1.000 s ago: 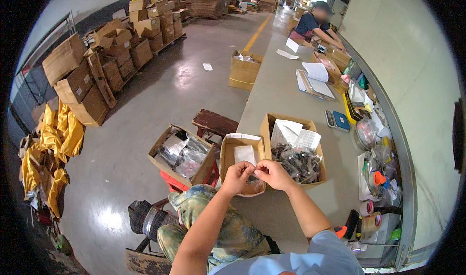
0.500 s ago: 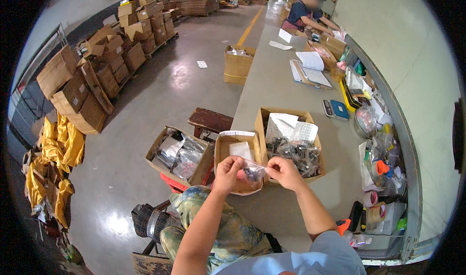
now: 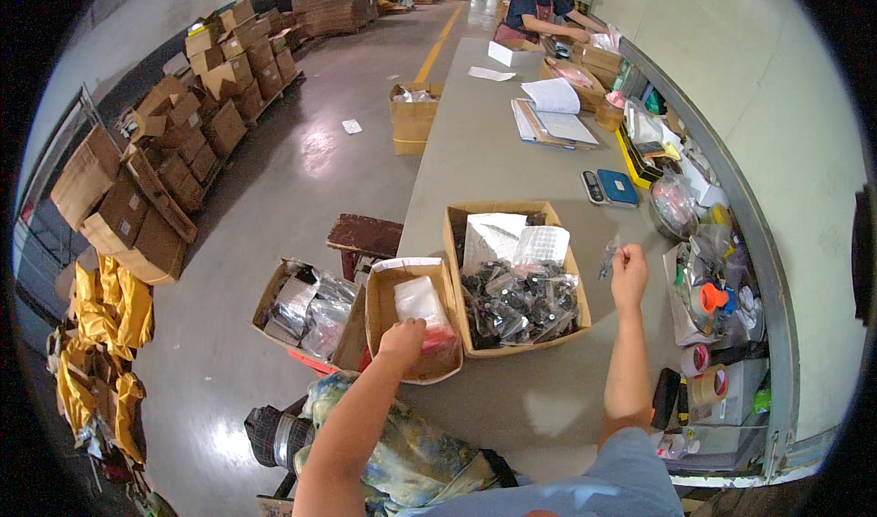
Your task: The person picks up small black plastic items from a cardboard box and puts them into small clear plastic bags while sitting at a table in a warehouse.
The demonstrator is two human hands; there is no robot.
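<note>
To the right of the large open box (image 3: 455,243), the right hand (image 3: 628,275) is reaching forward over the table (image 3: 512,398), forearm nearly straight, its grip pinching a small clear bag (image 3: 608,258) with dark contents. Left of that box, the left hand (image 3: 402,342) is reaching into a smaller box (image 3: 431,368), near white packets (image 3: 417,298); whether its grip is pinching anything cannot be told. The hands are now staying well apart, whereas half a second ago both were holding a clear bag above the smaller box. The small clear bag is hanging at the right fingertips, on the side toward the large box.
</note>
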